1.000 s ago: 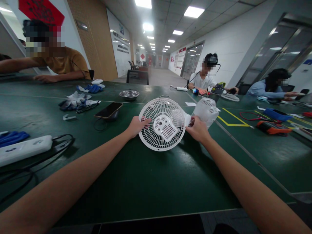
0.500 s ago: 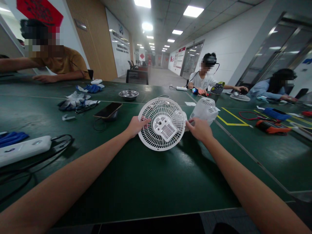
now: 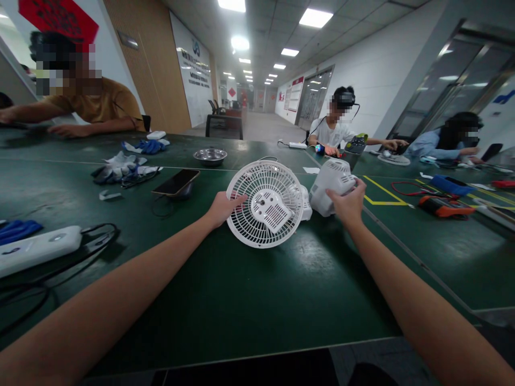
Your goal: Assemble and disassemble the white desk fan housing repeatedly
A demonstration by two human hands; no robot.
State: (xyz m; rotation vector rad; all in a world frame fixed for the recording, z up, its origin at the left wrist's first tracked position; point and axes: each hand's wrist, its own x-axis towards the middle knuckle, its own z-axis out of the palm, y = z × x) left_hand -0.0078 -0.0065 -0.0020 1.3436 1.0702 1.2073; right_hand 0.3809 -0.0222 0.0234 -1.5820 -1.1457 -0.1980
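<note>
A round white fan grille (image 3: 272, 209) with a slotted plate at its centre is tilted up in front of me. My left hand (image 3: 221, 209) grips its left rim, thumb over the ribs. Beside the grille's right edge shows a small white part (image 3: 306, 206), partly hidden behind it. Farther right, my right hand (image 3: 349, 203) is closed on a white plastic housing (image 3: 328, 185) with vent slots, thumb on the near side and fingers round the right end.
On the green table (image 3: 241, 300), a phone (image 3: 177, 182), grey gloves (image 3: 120, 169) and a metal bowl (image 3: 210, 156) lie to the left. A white power strip (image 3: 42, 249) with cables is nearer. An orange multimeter (image 3: 444, 207) lies right. Several people sit around the table.
My right hand has left the grille's right edge and moved right onto the white housing, which is now turned and slightly shifted left. My left hand still holds the grille.
</note>
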